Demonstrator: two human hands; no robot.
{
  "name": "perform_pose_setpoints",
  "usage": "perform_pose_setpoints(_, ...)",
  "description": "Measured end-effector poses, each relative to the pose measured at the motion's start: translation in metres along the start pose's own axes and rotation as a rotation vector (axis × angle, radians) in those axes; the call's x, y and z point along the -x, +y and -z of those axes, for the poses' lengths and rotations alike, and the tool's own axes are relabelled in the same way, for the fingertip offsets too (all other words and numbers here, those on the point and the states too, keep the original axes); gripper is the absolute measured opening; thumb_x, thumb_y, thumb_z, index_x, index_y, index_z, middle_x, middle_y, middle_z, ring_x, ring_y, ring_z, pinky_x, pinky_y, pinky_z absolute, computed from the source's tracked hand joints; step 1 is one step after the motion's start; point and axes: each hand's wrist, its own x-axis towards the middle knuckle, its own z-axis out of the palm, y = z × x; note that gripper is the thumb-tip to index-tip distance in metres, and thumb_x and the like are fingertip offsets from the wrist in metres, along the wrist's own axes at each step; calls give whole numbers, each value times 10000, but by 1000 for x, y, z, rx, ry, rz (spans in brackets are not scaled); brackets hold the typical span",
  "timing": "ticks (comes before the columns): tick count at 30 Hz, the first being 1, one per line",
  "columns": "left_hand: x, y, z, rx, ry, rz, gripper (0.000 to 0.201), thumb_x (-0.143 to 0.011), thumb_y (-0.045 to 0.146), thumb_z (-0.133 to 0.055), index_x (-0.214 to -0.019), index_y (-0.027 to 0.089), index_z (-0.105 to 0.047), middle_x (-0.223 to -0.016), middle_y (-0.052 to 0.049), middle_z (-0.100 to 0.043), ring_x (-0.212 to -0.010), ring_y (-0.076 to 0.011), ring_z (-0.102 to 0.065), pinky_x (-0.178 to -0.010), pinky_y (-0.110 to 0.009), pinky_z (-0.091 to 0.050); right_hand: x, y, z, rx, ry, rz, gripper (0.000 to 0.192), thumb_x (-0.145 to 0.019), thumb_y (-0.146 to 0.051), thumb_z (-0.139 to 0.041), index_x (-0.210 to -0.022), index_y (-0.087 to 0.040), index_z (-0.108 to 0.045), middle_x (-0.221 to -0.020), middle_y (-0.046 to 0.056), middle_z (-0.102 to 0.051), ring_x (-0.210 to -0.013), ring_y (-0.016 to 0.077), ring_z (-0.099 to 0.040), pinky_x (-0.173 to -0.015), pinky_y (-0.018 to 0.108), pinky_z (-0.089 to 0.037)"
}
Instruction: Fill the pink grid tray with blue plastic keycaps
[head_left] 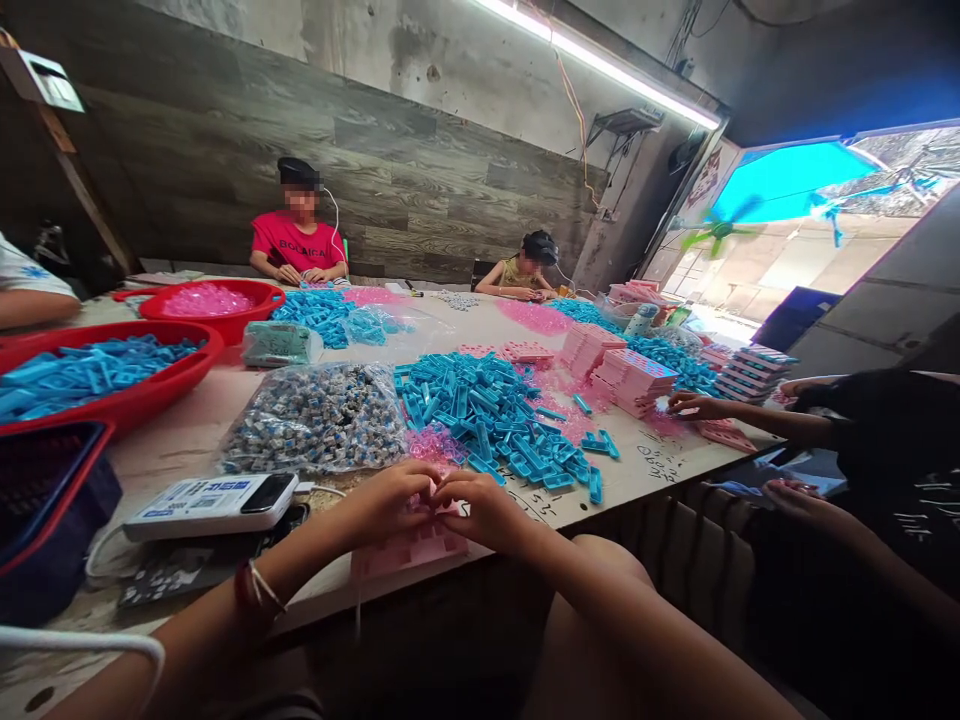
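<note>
Fingerwork seems underway: your left hand (401, 500) and right hand (480, 508) curl above the pink piece (427, 548), pinch unclear. Next seems to need steadiness.

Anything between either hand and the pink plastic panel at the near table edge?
Nothing visible. The left hand and right hand are right at the pink plastic panel, hiding its far part. The loose blue plastic pieces lie beyond the hands, not between. Contact itself is unclear.
</note>
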Motion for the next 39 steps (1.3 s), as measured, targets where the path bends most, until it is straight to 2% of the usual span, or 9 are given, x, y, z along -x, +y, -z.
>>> perform_pose_setpoints(5, -1, 1, 3, -73, 28, -16, 81, -797, 247, -629, -790, 169, -647, -1014, -76, -644, -942, -183, -582, -831, -303, -458, 0, -1, 1, -33, 16, 33, 96, -746, -91, -647, -776, -177, -678, -856, 50, -677, -833, 163, -636, -758, 254, -496)
perform_pose_setpoints(9, 0, -1, 6, -139, 20, -53, 85, -801, 274, -641, -786, 206, -689, -927, -38, -674, -892, -173, -598, -850, -310, -440, 0, 0, 2, -45, 29, 37, 79, -753, -109, -650, -774, -170, -696, -857, 59, -681, -805, 160, -640, -730, 253, -500)
perform_pose_setpoints(14, 0, -2, 7, -139, 11, -9, 95, -803, 281, -643, -802, 205, -701, -884, -35, -665, -848, -165, -586, -767, -274, -444, 0, -2, 4, -36, 9, 37, 92, -745, -97, -663, -780, -171, -705, -839, 51, -691, -788, 158, -638, -723, 249, -493)
perform_pose_setpoints(20, -1, 1, 7, -154, 28, 30, 121, -780, 294, -671, -718, 195, -701, -787, -33, -644, -787, -160, -566, -711, -259, -423, -2, -3, 5, 30, -14, 34, 92, -738, -87, -672, -777, -168, -689, -800, 36, -694, -767, 150, -635, -738, 248, -484)
perform_pose_setpoints(26, 1, -4, 6, -143, 3, 53, 203, -809, 301, -637, -660, 175, -694, -701, -18, -604, -696, -124, -532, -620, -221, -372, -1, 0, 4, 72, 22, 46, 67, -720, -117, -698, -738, -181, -701, -851, 47, -674, -798, 158, -620, -729, 263, -490)
perform_pose_setpoints(33, 0, -1, 6, -77, -12, 25, 237, -817, 296, -624, -625, 172, -688, -683, -11, -620, -649, -102, -528, -622, -205, -370, -4, 9, 6, -46, -19, 103, 68, -728, -129, -690, -739, -195, -696, -935, 39, -701, -969, 187, -624, -902, 324, -479)
perform_pose_setpoints(39, -1, 0, 3, -70, -45, 121, 138, -786, 230, -657, -681, 164, -718, -704, -24, -647, -640, -106, -560, -594, -190, -374, -5, 12, 6, -58, -69, 108, 41, -761, -169, -664, -727, -172, -686, -964, 67, -700, -921, 173, -654, -791, 258, -518)
